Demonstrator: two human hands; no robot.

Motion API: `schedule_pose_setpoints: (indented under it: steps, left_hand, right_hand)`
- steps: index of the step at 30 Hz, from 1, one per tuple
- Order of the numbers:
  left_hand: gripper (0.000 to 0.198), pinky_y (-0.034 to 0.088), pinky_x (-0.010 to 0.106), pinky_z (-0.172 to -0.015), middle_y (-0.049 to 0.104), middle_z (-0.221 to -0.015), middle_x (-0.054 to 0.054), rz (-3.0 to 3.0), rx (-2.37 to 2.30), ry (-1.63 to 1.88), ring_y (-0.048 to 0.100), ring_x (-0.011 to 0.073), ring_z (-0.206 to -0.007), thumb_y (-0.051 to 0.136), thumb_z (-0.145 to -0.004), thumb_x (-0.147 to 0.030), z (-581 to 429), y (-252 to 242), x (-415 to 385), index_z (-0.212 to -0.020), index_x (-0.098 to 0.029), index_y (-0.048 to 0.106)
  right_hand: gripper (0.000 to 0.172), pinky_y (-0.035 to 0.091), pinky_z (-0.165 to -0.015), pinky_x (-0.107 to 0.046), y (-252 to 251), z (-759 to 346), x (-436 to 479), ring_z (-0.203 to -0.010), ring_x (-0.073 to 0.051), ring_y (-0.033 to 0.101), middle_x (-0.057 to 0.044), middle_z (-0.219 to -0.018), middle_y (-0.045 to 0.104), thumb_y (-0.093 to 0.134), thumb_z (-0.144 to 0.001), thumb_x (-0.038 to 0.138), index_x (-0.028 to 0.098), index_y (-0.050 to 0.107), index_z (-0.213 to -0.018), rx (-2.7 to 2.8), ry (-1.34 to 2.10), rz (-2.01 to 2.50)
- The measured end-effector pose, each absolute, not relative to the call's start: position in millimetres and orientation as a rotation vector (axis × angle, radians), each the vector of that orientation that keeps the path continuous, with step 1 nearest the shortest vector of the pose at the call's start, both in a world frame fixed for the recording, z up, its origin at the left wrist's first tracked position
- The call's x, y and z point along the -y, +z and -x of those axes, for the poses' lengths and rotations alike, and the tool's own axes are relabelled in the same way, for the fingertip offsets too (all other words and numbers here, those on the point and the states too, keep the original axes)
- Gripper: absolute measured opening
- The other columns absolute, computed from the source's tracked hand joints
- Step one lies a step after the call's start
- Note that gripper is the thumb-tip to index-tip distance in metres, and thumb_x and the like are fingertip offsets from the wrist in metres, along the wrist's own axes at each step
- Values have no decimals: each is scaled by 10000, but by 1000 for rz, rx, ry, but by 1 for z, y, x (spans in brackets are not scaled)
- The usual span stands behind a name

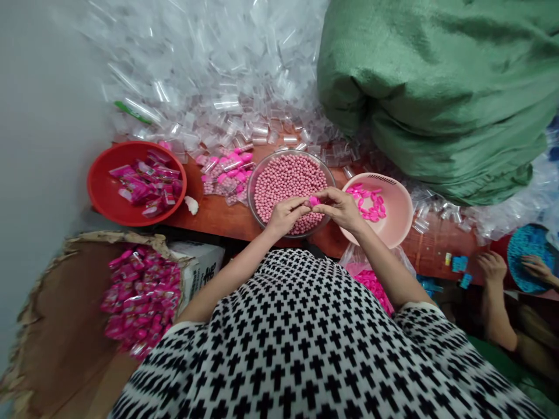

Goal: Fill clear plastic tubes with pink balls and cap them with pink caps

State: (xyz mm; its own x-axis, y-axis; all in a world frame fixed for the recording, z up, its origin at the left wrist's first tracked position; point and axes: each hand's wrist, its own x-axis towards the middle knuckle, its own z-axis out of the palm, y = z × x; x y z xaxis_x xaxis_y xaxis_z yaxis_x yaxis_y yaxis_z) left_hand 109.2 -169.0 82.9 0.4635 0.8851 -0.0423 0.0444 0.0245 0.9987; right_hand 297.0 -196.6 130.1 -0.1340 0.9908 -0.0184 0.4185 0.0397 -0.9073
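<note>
My left hand (286, 215) and my right hand (340, 206) meet over the near right part of a metal bowl (252, 208) full of round pink beads (288, 174). Between their fingertips is a small bright pink plastic cap (313, 201). Both hands are closed in a pinch on it; whether a clear tube is attached is hidden by the fingers. Beside my right hand stands a pale pink basin (399, 215) holding loose pink plastic pieces (375, 205). Left of the bowl lies a pile of clear tubes with pink ends (231, 171), some with beads inside.
A red basin (98, 201) holds pink wrapped packets. Below it, a cardboard box (56, 326) contains more packets (140, 297). Clear plastic tubes (209, 64) heap along the back, beside a large green sack (437, 99). At right, another person's hands (493, 267) are near blue beads (526, 250).
</note>
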Motion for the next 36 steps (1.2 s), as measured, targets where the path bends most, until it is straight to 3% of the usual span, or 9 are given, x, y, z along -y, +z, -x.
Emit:
schedule_pose_setpoints:
  steps: [6, 14, 17, 23, 28, 33, 36]
  left_hand:
    - [267, 509, 324, -881, 752, -986, 46, -1442, -867, 794, 687, 211, -926, 675, -795, -426, -101, 93, 165, -941, -224, 769]
    - [231, 517, 313, -849, 760, -912, 34, -1506, -842, 787, 696, 204, -860, 672, -802, -415, -95, 100, 160, -896, -233, 780]
    - [273, 523, 325, -866, 759, -939, 41, -1408, -870, 788, 692, 213, -891, 694, -778, -452, -96, 100, 158, -904, -225, 781]
    - [536, 572, 374, -763, 743, -996, 86, -916, -867, 870, 699, 223, -822, 733, -708, -555, -95, 96, 157, -1076, -164, 733]
    - [353, 550, 383, -862, 745, -1000, 72, -1183, -836, 877, 687, 226, -911, 718, -762, -469, -89, 97, 159, -987, -201, 766]
    - [224, 468, 429, -1006, 724, -1032, 72, -1449, -887, 962, 594, 234, -1113, 673, -826, -358, -80, 94, 160, -997, -245, 762]
    - [201, 452, 441, -1019, 730, -974, 65, -1505, -924, 961, 567, 243, -1138, 647, -850, -324, -71, 92, 157, -997, -248, 761]
  right_hand:
    - [253, 449, -709, -285, 135, -295, 196, -745, -164, 569, -21, -788, 619, 639, -847, 470, 216, 633, -847, 1869, 954, 1450]
    - [165, 431, -684, -272, 139, -284, 194, -741, -161, 548, -36, -785, 603, 596, -892, 368, 211, 612, -846, 2031, 867, 1418]
    - [229, 469, -735, -293, 140, -283, 187, -768, -167, 580, -33, -798, 641, 689, -812, 441, 218, 663, -862, 1813, 1026, 1441]
    - [571, 523, -909, -436, 142, -288, 194, -892, -211, 684, -25, -1015, 719, 869, -552, 488, 279, 697, -1054, 967, 1643, 1205]
    - [418, 568, -833, -425, 130, -283, 193, -801, -204, 688, -24, -850, 722, 873, -530, 480, 232, 717, -829, 785, 1626, 1301]
    - [414, 589, -791, -391, 128, -261, 177, -891, -188, 663, -27, -954, 695, 786, -634, 475, 230, 676, -949, 681, 2029, 1215]
    - [308, 597, -778, -401, 123, -243, 167, -835, -185, 653, -18, -814, 662, 749, -648, 436, 202, 641, -817, 593, 2133, 1126]
